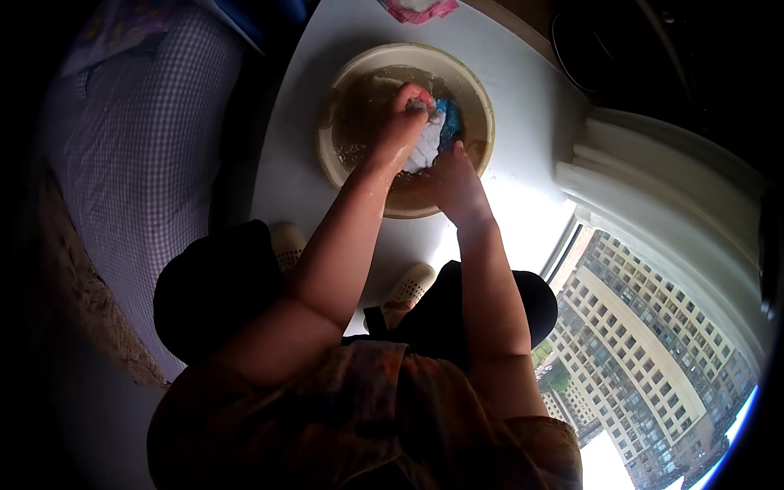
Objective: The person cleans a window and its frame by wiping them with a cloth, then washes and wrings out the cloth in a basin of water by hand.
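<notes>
A round cream basin [488, 131] stands on the floor between my feet, with murky water [359, 106] in it. Both my hands are over or in the basin. My left hand [406, 118] is closed on a wet white and blue cloth [426, 143], its fingers bunched around the upper end. My right hand [453, 180] is at the cloth's lower right side, thumb up and fingers curled around it, partly hidden by the hand itself. A blue part [448, 122] of the cloth hangs beside the white part. What kind of garment it is does not show.
A bed with a checked cover [155, 122] lies to the left. Pink and white fabric [418, 10] is at the top, beyond the basin. On the right are a pale curtain [653, 171] and a window with buildings [629, 327] outside. My slippers [412, 283] flank the basin's near side.
</notes>
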{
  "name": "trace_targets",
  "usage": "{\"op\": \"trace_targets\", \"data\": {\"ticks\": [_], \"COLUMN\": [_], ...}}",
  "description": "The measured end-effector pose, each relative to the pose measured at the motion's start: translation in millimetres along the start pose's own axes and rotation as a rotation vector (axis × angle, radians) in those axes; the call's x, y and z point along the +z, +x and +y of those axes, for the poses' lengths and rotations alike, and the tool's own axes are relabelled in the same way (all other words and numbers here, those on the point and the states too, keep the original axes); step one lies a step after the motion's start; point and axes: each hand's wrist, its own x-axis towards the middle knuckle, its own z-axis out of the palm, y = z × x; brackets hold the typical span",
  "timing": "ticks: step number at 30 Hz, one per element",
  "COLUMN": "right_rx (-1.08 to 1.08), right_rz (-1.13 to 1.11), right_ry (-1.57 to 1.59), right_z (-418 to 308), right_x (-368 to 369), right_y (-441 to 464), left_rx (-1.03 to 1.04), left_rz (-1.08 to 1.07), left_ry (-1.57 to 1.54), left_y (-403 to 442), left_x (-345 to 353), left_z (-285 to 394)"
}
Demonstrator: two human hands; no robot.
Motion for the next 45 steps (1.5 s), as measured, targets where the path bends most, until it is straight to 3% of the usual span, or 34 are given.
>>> {"op": "trace_targets", "data": {"ticks": [2, 4, 6, 8, 9, 10, 12, 14, 16, 18, 20, 21, 22, 23, 24, 25, 26, 27, 28, 30, 31, 32, 34, 35, 38, 40, 42, 44, 45], "right_rx": [0.023, -0.046, -0.081, -0.046, -0.05, -0.064, -0.088, -0.188, -0.237, -0.263, -0.352, -0.249, -0.245, -0.3, -0.262, -0.222, -0.22, -0.346, -0.467, -0.441, -0.291, -0.484, -1.012, -0.829, -0.61, -0.57, -0.324, -0.28, -0.21], "right_rz": [-0.136, -0.485, -0.376, -0.106, -0.107, -0.107, -0.106, -0.102, -0.166, -0.163, -0.254, -0.321, -0.32, -0.352, -0.282, -0.212, -0.215, -0.192, -0.16, -0.19, -0.232, -0.281, -0.107, -0.088, -0.041, -0.019, -0.256, -0.292, -0.338], "right_ry": [0.164, 0.253, 0.157, 0.175, 0.174, 0.181, 0.197, 0.237, 0.426, 0.463, 0.38, 0.487, 0.487, 0.25, 0.233, 0.219, 0.214, -0.163, -0.535, -0.589, -0.36, -0.752, -1.585, -1.534, -1.305, -1.137, -0.384, -0.219, -0.022], "right_z": [-6, 6, 1, 3, 4, 9, 18, 12, 11, 12, 16, 17, 20, 20, 22, 22, 19, 18, 19, 20, 22, 31, 39, 38, 25, 10, -7, -9, -4], "right_x": [19, -26, -8, -9, -11, -17, -23, -9, -7, -3, -4, -4, -3, 3, 9, 21, 25, 27, 27, 26, 24, 8, -3, -5, 5, 7, 0, 8, 7], "right_y": [-8, 45, 29, 29, 32, 40, 49, 33, 30, 27, 25, 25, 24, 16, 6, -9, -11, -12, -12, -5, 0, 21, 47, 46, 22, 12, 10, -14, -19], "left_rx": [-0.031, 0.052, 0.039, 0.049, 0.209, 0.212, -0.059, -0.108, 0.095, -0.098, -0.233, -0.206, -0.231, -0.176, -0.122, -0.12, -0.148, -0.174, -0.175, -0.263, -0.233, -0.23, -0.188, -0.142, -0.129, -0.239, -0.125, -0.006, 0.004], "left_rz": [-0.19, -0.236, -0.226, -0.695, -0.629, -0.626, -0.565, -0.277, -0.075, -0.091, -0.155, -0.258, -0.22, -0.332, -0.445, -0.441, -0.358, -0.276, -0.276, -0.222, -0.192, -0.193, 0.001, 0.041, 0.06, -0.08, -0.378, -0.359, -0.448], "left_ry": [0.457, 0.728, 0.804, 0.669, 0.89, 0.89, 0.162, -0.168, -0.053, -0.337, -0.988, -1.11, -1.219, -1.257, -1.291, -1.293, -1.058, -0.82, -0.816, -0.498, -0.347, -0.345, 0.113, 0.087, 0.232, -0.303, -0.862, -0.872, -0.896], "left_y": [-28, -35, -47, -41, -41, -38, -23, -12, 1, -1, -5, 0, 1, 0, -1, -1, 0, 2, 5, 7, 9, 9, 7, 5, 4, -1, 10, 6, 7], "left_x": [10, 29, 25, 11, 9, 0, -29, -50, -59, -52, -26, -17, -13, -17, -23, -27, -30, -33, -33, -26, -23, -18, -7, -3, -3, -7, -31, -38, -36], "left_z": [44, 25, 57, 63, 62, 60, 50, 38, 8, -11, -40, -61, -59, -51, -43, -39, -37, -34, -31, -27, -31, -30, -29, -31, -28, -4, -7, 0, -6]}}
